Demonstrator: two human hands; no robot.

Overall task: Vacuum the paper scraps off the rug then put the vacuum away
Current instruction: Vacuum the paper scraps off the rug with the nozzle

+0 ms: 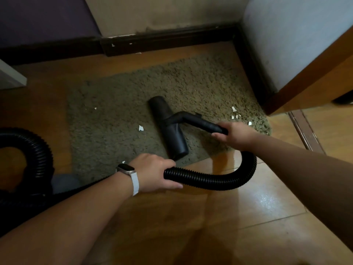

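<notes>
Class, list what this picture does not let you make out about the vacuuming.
Head view:
- Vacuum body: lost in the dark left edge, behind the left forearm.
- Rug under the nozzle: covered by it.
- Hose in the left hand, wand in the right hand: gripped parts wrapped by fingers.
- Watch face: dark, unreadable.

I log the rug (124, 104) as olive-grey, mottled with lighter flecks in the pile. Scraps (141, 128) on it read white. Nozzle (168, 127): plain matt black. Hose (210, 178): black too, ribbed in fine rings. Floor (248, 207): orange-brown wood planks, thin dark seams, pale glare patches. Skirting (162, 43): near-black with small white chips. Wall (152, 14) above it I note as beige, sooty-dark low down. Left panel (38, 16) purple; right wall (296, 35) pale blue-grey. Strap (135, 183): white.
</notes>
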